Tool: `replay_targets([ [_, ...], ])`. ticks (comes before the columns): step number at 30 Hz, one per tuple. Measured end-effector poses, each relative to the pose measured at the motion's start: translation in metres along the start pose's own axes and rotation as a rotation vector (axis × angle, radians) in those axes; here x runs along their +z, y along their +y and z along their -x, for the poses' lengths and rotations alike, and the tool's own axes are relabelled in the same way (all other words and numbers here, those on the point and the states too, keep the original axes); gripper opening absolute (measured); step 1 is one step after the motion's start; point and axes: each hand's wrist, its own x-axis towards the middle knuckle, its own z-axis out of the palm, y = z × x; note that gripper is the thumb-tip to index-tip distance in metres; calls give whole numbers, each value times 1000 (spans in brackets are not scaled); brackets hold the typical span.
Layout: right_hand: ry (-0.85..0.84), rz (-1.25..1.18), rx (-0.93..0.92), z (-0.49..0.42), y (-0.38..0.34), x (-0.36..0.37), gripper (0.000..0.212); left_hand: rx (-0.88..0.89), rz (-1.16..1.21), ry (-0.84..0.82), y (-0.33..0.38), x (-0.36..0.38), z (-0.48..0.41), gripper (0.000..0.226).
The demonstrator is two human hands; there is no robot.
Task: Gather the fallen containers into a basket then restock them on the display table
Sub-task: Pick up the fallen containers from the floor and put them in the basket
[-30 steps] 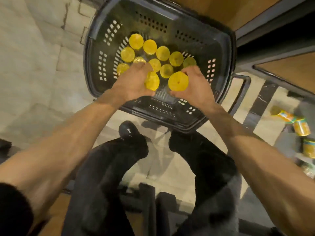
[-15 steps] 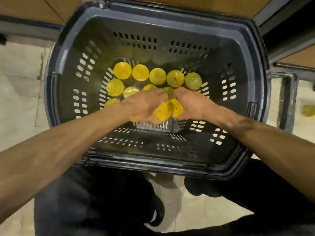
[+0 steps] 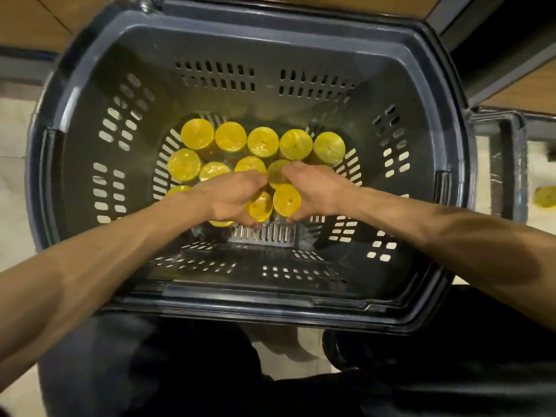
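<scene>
Yellow-lidded containers (image 3: pixel 231 136) stand packed toward the far wall of the basket (image 3: pixel 270 40), with bare slotted floor nearer me. My left hand (image 3: pixel 230 200) grips the left container (image 3: pixel 260 207) and my right hand (image 3: pixel 317 191) grips the right container (image 3: pixel 286 199), side by side against those rows.

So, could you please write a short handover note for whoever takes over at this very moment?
Left hand grips a yellow-lidded container low inside the basket; right hand grips a second container beside it.
Around ten other containers stand lids up in rows toward the basket's far wall.
Done: most of the gathering.
Left: release these two, check the blurred yellow thing on the floor at right, likely a container, then restock the display table.
</scene>
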Motion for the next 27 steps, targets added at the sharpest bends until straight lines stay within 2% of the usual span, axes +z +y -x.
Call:
replay_targets([
  [6,12,119,-15,-2,-3,16,77,32,-160,-7,-6,14,-7,73],
  [13,94,289,88,-7,-17,36,81,23,-268,18,-11,20,-6,83],
  [16,108,319,115,-10,-20,45,81,34,-301,-2,-10,24,-7,80],
  [21,84,244,156,-8,-24,52,79,33,-354,6,-8,28,-7,68],
  [27,57,206,171,-6,-25,49,78,21,-345,10,-10,29,-7,68],
])
